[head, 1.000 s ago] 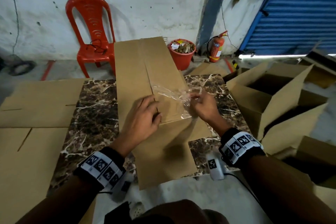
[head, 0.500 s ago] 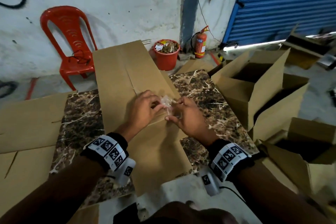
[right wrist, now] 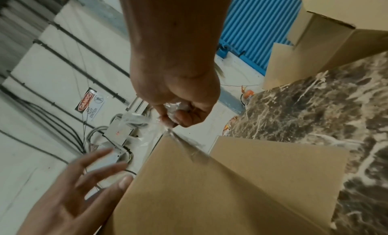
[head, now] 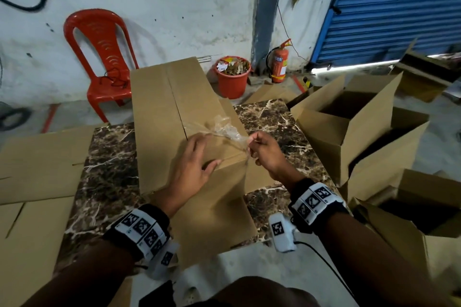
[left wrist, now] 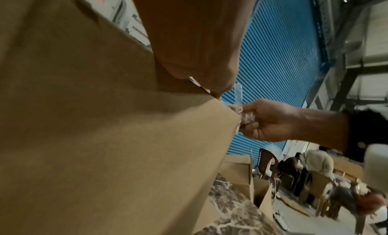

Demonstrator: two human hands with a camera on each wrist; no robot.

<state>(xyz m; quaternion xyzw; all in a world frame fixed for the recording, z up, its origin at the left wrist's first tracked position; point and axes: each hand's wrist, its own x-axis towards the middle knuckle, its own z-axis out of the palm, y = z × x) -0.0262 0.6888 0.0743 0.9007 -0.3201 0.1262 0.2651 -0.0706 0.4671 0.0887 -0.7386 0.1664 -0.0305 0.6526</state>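
A flattened cardboard box (head: 162, 112) lies lengthwise on the marble worktop (head: 107, 157), and its far end reaches over the far edge. The left hand (head: 192, 169) rests on the middle of this box with straight, spread fingers and holds nothing. The right hand (head: 264, 152) is just to the right of it, at the right edge of the box. Its curled fingers and thumb pinch a crumpled piece of clear tape (head: 224, 129). The tape stretches from the right hand toward the far left over the cardboard and passes close by the fingertips of the left hand; whether it touches them I cannot tell. The two hands are near each other but apart. Open boxes (head: 349, 132) stand right of the worktop. A red chair (head: 104, 57) and a red bucket (head: 232, 77) stand beyond it.
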